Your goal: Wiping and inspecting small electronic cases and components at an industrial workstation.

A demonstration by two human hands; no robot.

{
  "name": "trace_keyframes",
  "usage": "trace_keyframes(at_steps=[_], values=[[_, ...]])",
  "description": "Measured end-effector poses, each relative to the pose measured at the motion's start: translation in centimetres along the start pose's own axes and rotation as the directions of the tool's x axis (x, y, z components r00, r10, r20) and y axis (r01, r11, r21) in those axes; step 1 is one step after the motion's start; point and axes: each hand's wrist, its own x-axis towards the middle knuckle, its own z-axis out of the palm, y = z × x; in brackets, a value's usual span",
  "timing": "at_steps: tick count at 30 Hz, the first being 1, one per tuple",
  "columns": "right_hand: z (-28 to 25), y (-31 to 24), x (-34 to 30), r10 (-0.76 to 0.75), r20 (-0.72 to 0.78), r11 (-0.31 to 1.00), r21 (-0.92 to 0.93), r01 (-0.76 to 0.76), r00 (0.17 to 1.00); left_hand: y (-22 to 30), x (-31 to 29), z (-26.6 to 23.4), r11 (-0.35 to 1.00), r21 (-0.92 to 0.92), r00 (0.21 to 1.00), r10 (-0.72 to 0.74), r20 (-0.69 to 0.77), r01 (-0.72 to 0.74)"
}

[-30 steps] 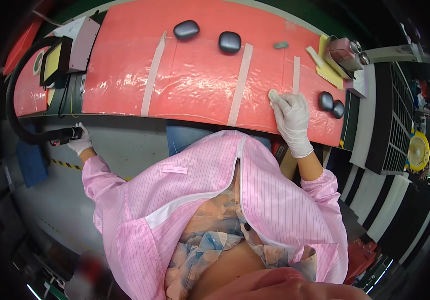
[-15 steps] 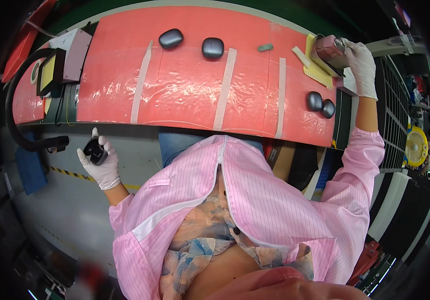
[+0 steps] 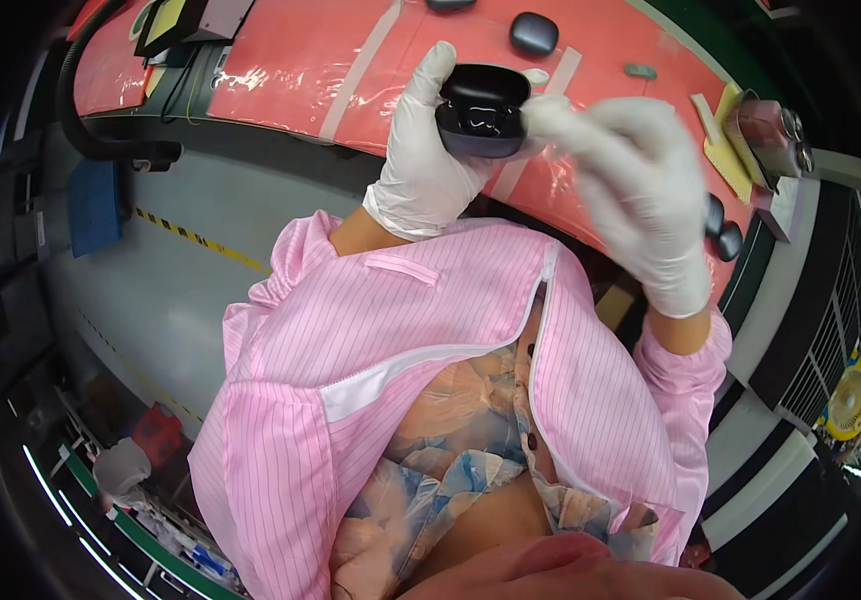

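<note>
Wrapped in a white glove, my left hand (image 3: 428,165) grips a dark earbud charging case (image 3: 481,140) whose lid is flipped up. Its glossy black inside faces me. At the case's right edge is my right hand (image 3: 640,165), also gloved and blurred by motion. Its thumb and fingers come together in a pinch; whatever they hold, if anything, cannot be made out. Another charging case (image 3: 533,34), closed, lies on the red mat (image 3: 290,70) just beyond. A further one (image 3: 449,4) is cut off by the top edge.
To the right, two dark rounded cases (image 3: 727,240) sit partly behind my right hand. Beyond them stand a pinkish container (image 3: 765,125) and a yellow pad (image 3: 728,165). A small grey-green piece (image 3: 640,71) lies on the mat. A black bent arm (image 3: 100,145) juts out at left.
My right hand has come from the container at the far right to the charging case. My left hand has brought the case up from the lower left to the mat's edge. The view has turned.
</note>
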Motion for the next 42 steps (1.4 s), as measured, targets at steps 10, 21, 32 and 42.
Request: trace_keyframes(at_steps=[10, 21, 32, 42], values=[[3.4, 0.0, -2.9, 0.195, -0.139, 0.975, 0.132, -0.178, 0.971, 0.0, -1.1, -1.0, 0.965, 0.227, 0.976, 0.085, 0.201, -0.131], [5.3, -3.3, -2.3, 0.226, -0.114, 0.905, 0.391, -0.165, 0.967, -0.5, -1.0, -2.5, 0.719, 0.44, 0.829, 0.359, 0.428, -0.538], [5.5, -2.5, -2.7, 0.13, -0.133, 0.981, -0.125, -0.147, 0.983, -1.6, -0.4, -2.8, 0.747, 0.451, 0.87, 0.375, 0.318, -0.487], [5.9, -4.6, -0.7, 0.173, 0.094, 0.975, 0.125, -0.184, 0.98, -2.4, 0.2, -3.5, 0.801, 0.389, 0.884, 0.352, 0.307, -0.455]])
